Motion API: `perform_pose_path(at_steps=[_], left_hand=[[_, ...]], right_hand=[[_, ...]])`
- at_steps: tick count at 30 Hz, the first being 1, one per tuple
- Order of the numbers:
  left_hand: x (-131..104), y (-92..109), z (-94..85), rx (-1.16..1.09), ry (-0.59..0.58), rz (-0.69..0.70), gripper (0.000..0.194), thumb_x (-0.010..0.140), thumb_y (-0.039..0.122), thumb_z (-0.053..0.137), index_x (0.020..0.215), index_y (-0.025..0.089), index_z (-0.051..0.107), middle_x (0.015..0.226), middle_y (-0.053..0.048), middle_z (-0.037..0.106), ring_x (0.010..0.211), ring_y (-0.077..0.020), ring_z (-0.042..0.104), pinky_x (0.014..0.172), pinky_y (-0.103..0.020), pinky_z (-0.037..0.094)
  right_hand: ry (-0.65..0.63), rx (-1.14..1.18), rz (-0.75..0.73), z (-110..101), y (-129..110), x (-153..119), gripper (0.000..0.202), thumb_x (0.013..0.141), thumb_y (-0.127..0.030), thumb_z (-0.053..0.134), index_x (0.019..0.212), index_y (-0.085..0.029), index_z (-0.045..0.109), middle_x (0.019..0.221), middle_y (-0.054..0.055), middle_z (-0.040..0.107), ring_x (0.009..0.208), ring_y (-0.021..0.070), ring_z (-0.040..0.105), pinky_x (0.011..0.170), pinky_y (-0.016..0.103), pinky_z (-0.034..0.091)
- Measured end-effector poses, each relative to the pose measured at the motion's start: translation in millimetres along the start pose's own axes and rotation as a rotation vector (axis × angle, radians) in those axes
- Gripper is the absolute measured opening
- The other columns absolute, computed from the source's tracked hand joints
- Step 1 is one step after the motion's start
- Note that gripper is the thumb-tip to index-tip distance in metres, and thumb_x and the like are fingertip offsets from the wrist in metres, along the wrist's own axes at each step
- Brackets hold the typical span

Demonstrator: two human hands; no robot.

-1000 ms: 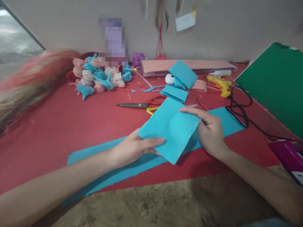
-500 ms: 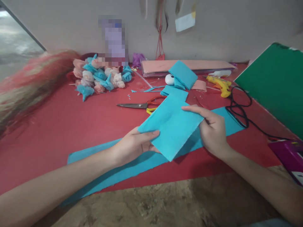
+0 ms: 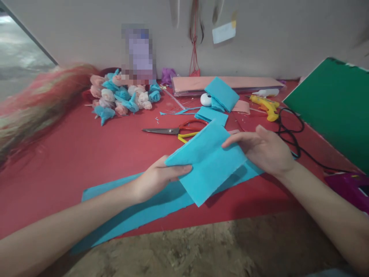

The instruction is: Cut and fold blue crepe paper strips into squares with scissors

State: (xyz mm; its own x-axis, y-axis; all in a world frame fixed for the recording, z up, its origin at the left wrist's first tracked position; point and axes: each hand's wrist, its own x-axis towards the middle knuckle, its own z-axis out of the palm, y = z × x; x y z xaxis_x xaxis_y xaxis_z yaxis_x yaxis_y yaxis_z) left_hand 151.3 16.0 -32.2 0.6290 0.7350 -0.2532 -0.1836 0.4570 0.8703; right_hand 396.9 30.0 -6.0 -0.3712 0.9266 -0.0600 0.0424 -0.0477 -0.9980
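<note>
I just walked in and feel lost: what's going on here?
A person's left hand grips a piece of blue paper, while the right hand has a finger on it. A long blue strip lies underneath on the red surface. Scissors and a pile of flowers lie beyond.

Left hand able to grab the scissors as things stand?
Doubtful without letting go: the left hand grips the blue paper, whose edge hides part of the handles of the scissors. Otherwise they look close by, blades uncovered.
</note>
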Motion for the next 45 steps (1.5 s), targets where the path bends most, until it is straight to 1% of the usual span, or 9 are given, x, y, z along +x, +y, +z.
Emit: perform_pose_path(at_steps=[3, 10, 15, 22, 33, 37, 40, 42, 45], left_hand=[[-2, 0, -0.8, 0.067, -0.034, -0.004, 0.015, 0.081, 0.022, 0.062, 0.091, 0.014, 0.071, 0.093, -0.006, 0.072, 0.097, -0.0260, 0.063, 0.091, -0.038, 0.045], [-1, -4, -2.5, 0.138, 0.010, -0.046, 0.013, 0.080, 0.025, 0.063, 0.079, 0.012, 0.068, 0.082, -0.005, 0.070, 0.084, -0.0240, 0.064, 0.083, -0.038, 0.046], [-1, -5, -2.1, 0.095, -0.026, -0.036, 0.015, 0.082, 0.024, 0.062, 0.089, 0.014, 0.070, 0.090, -0.005, 0.071, 0.092, -0.0251, 0.064, 0.087, -0.038, 0.046], [-2, -3, -0.8, 0.089, -0.027, -0.019, 0.021, 0.083, 0.023, 0.061, 0.100, 0.015, 0.070, 0.100, -0.006, 0.071, 0.098, -0.0261, 0.063, 0.091, -0.039, 0.045], [-4, -3, -0.5, 0.127, -0.033, -0.008, 0.021, 0.082, 0.028, 0.062, 0.096, 0.014, 0.070, 0.100, -0.007, 0.070, 0.099, -0.0259, 0.062, 0.094, -0.039, 0.043], [-10, 5, -1.5, 0.052, -0.303, -0.027, 0.051, 0.074, 0.056, 0.066, 0.113, 0.023, 0.064, 0.113, -0.005, 0.066, 0.107, -0.0262, 0.059, 0.096, -0.038, 0.041], [-8, 10, -2.2, -0.006, -0.448, -0.089, 0.081, 0.061, 0.084, 0.050, 0.111, 0.022, 0.065, 0.110, -0.007, 0.066, 0.105, -0.0296, 0.059, 0.091, -0.037, 0.044], [-5, 11, -1.5, 0.049, -0.402, -0.162, 0.083, 0.062, 0.087, 0.043, 0.101, 0.019, 0.069, 0.100, -0.008, 0.068, 0.095, -0.0281, 0.061, 0.083, -0.034, 0.046], [-2, 11, 3.2, 0.337, -0.258, -0.166, 0.058, 0.072, 0.069, 0.055, 0.093, 0.017, 0.071, 0.091, -0.006, 0.069, 0.082, -0.0218, 0.060, 0.074, -0.027, 0.045]], right_hand=[[-0.028, -0.020, 0.068, 1, 4, 0, 0.041, 0.082, -0.056, 0.051, 0.079, -0.023, 0.075, 0.072, 0.003, 0.068, 0.064, 0.0174, 0.059, 0.058, 0.030, 0.046], [0.240, 0.004, 0.013, -9, 10, 5, 0.030, 0.080, -0.043, 0.059, 0.068, -0.021, 0.074, 0.076, 0.005, 0.070, 0.063, 0.0149, 0.058, 0.059, 0.028, 0.045], [0.333, 0.030, -0.024, -20, 10, 12, 0.024, 0.078, -0.038, 0.062, 0.069, -0.018, 0.070, 0.067, 0.004, 0.067, 0.054, 0.0113, 0.054, 0.049, 0.024, 0.042], [0.025, -0.094, 0.233, -9, 2, 4, 0.019, 0.064, -0.037, 0.076, 0.064, -0.019, 0.069, 0.060, -0.001, 0.061, 0.054, 0.0108, 0.053, 0.051, 0.024, 0.043], [0.022, -0.040, 0.176, -8, -4, 3, 0.027, 0.064, -0.039, 0.075, 0.048, -0.020, 0.065, 0.050, -0.001, 0.052, 0.046, 0.0089, 0.042, 0.042, 0.024, 0.033], [-0.061, -0.040, 0.259, -7, -9, 0, 0.025, 0.066, -0.041, 0.073, 0.053, -0.020, 0.067, 0.053, 0.001, 0.057, 0.048, 0.0112, 0.046, 0.043, 0.026, 0.035], [-0.247, -0.103, 0.318, 1, -12, -2, 0.033, 0.068, -0.040, 0.071, 0.046, -0.018, 0.059, 0.046, -0.003, 0.045, 0.043, 0.0078, 0.035, 0.040, 0.024, 0.025], [-0.355, -0.159, 0.327, 12, -12, -4, 0.042, 0.068, -0.040, 0.071, 0.040, -0.018, 0.049, 0.044, -0.006, 0.031, 0.044, 0.0058, 0.024, 0.040, 0.025, 0.018], [-0.462, -0.217, 0.351, 29, -7, -6, 0.042, 0.070, -0.042, 0.069, 0.042, -0.017, 0.050, 0.045, -0.007, 0.026, 0.046, 0.0058, 0.019, 0.043, 0.025, 0.017]])
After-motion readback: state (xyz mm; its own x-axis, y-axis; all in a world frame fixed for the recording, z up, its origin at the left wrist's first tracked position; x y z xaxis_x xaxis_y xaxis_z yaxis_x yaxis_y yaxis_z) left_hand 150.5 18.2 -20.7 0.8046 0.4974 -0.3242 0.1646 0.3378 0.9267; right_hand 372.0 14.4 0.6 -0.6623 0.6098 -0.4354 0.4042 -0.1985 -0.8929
